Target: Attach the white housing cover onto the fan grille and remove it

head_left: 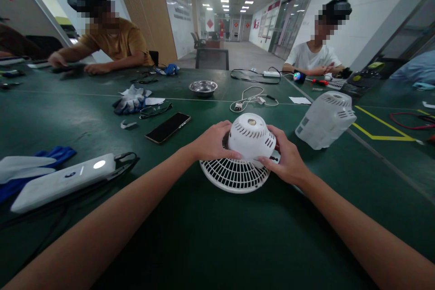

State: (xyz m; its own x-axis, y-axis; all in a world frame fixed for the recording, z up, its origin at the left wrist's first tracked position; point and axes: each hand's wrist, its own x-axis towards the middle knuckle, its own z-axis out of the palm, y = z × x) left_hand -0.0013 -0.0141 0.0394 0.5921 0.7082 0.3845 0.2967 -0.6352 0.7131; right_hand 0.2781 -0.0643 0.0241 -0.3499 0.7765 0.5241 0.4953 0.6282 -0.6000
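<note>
A white fan motor housing (253, 138) with slotted vents stands over a round white fan grille (234, 180), which lies on the green table. Around the housing's left side curves my left hand (217, 141), its thumb along the lower front. My right hand (285, 156) grips the other side, thumb also at the lower front. Both hands are closed on the housing, and most of their fingertips are hidden behind it. Whether the housing is fastened to the grille cannot be seen.
Right of my hands stands a translucent white plastic casing (324, 120). To the left lie a phone (169, 127), gloves (131, 102) and a white power bank-like device (68, 181). Beyond are a metal bowl (203, 88) and a cable (253, 99). Two people sit across the table (217, 235).
</note>
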